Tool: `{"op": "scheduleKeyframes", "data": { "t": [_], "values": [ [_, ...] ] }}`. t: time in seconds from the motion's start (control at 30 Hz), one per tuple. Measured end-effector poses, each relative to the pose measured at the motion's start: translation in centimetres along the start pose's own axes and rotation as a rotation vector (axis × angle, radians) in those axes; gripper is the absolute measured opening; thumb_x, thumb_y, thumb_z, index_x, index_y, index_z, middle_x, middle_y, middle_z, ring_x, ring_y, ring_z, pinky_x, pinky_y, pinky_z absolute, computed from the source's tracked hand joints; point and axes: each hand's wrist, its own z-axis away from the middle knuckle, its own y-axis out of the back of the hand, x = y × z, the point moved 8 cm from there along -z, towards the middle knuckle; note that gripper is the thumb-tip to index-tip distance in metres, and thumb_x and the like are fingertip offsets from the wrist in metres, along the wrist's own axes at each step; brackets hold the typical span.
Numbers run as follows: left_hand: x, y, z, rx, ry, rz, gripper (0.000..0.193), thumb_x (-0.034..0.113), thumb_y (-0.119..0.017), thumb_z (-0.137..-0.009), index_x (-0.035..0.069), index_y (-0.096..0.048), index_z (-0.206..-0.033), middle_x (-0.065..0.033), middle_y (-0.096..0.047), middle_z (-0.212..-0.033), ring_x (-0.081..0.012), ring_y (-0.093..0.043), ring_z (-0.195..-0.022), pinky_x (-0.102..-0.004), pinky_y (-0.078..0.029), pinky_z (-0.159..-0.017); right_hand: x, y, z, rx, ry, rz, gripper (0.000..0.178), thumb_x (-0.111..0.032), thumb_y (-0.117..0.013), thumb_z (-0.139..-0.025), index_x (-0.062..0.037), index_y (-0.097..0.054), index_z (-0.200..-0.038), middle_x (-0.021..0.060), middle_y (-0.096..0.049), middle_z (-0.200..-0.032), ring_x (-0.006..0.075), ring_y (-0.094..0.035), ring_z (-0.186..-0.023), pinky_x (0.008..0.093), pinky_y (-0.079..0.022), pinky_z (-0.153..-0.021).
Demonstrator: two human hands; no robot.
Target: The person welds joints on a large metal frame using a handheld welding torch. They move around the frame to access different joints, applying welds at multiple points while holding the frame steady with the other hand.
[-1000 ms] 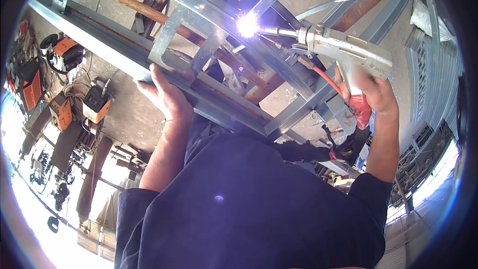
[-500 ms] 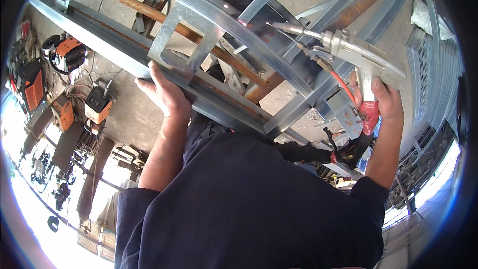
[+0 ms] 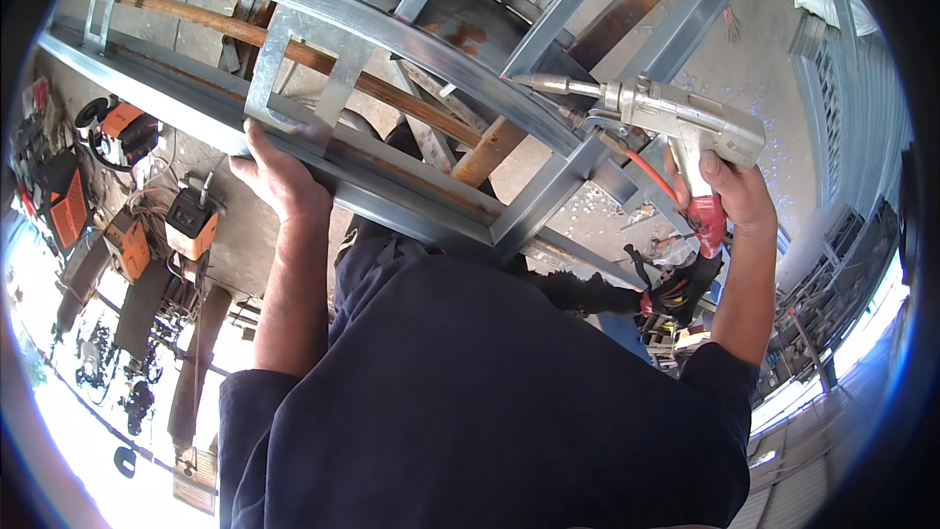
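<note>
In the head view, the right hand (image 3: 739,194) has its grip closed around the handle of a silver, pistol-shaped metal welding gun (image 3: 676,120), whose lower end is wrapped in red. The gun points left over a bluish-grey metal frame, its slim nozzle (image 3: 553,84) close to where a straight square tube (image 3: 568,8) meets a curved flat-sided rail (image 3: 431,51); whether they touch cannot be told. A thin orange-red hose (image 3: 648,174) runs along the gun's underside.

The left hand (image 3: 286,181) has its grip around the long shiny straight metal rail (image 3: 401,215) nearest the body, thumb on top, fingers partly hidden. A rusty brown bar (image 3: 377,87) lies beyond it. Orange-and-black box-shaped machines (image 3: 192,220) stand on the floor at left.
</note>
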Motion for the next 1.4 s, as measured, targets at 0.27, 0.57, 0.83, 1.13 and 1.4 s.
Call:
{"op": "scheduleKeyframes", "data": {
  "t": [0.27, 0.57, 0.83, 1.13, 1.4],
  "values": [
    [0.7, -0.5, 0.8, 0.011, -0.003, 0.008, 0.067, 0.04, -0.061, -0.103, 0.0, -0.025, -0.143, -0.0246, -0.046, -0.135, -0.036, -0.063, -0.113, -0.051, -0.066, -0.08, 0.8, 0.6, -0.6, -0.046, 0.034, 0.107, 0.066, -0.047, -0.066, -0.101, 0.0055, -0.054, -0.139, 0.0144, -0.067, -0.096, 0.0155, -0.066, -0.069, 0.0288, -0.054, -0.06],
    [0.5, -0.7, 0.7, 0.006, -0.016, -0.023, 0.072, 0.042, -0.059, -0.104, -0.001, -0.02, -0.146, -0.0266, -0.046, -0.132, -0.0369, -0.063, -0.113, -0.0496, -0.065, -0.087, 1.1, 0.5, -0.8, -0.042, 0.04, 0.115, 0.066, -0.049, -0.066, -0.1, 0.0043, -0.056, -0.137, 0.0129, -0.067, -0.093, 0.0141, -0.065, -0.067, 0.0277, -0.053, -0.059],
    [0.4, -0.6, 0.5, 0.031, 0.012, -0.012, 0.063, 0.038, -0.059, -0.104, 0.0, -0.026, -0.143, -0.0237, -0.045, -0.137, -0.036, -0.061, -0.116, -0.0508, -0.066, -0.086, 0.8, 0.1, -1.0, -0.074, 0.074, 0.033, 0.05, -0.035, -0.067, -0.103, 0.0017, -0.058, -0.135, 0.0125, -0.069, -0.094, 0.0155, -0.067, -0.068, 0.0294, -0.055, -0.061],
    [0.2, -0.4, 0.3, 0.027, -0.009, -0.04, 0.068, 0.041, -0.06, -0.103, -0.005, -0.026, -0.14, -0.0263, -0.044, -0.137, -0.0352, -0.06, -0.118, -0.0494, -0.065, -0.09, 0.9, -0.1, -1.2, -0.088, 0.072, 0.041, 0.049, -0.036, -0.067, -0.103, 0.0014, -0.059, -0.134, 0.0116, -0.069, -0.093, 0.0149, -0.066, -0.07, 0.0302, -0.055, -0.064],
    [0.2, -0.5, 0.4, 0.027, -0.004, -0.02, 0.067, 0.039, -0.06, -0.102, -0.002, -0.026, -0.142, -0.0258, -0.043, -0.137, -0.0363, -0.06, -0.117, -0.0513, -0.067, -0.085, 0.9, -0.2, -1.1, -0.079, 0.072, 0.062, 0.051, -0.039, -0.067, -0.102, 0.0014, -0.06, -0.132, 0.0104, -0.069, -0.092, 0.0145, -0.066, -0.068, 0.0301, -0.054, -0.063]
  ]
}}
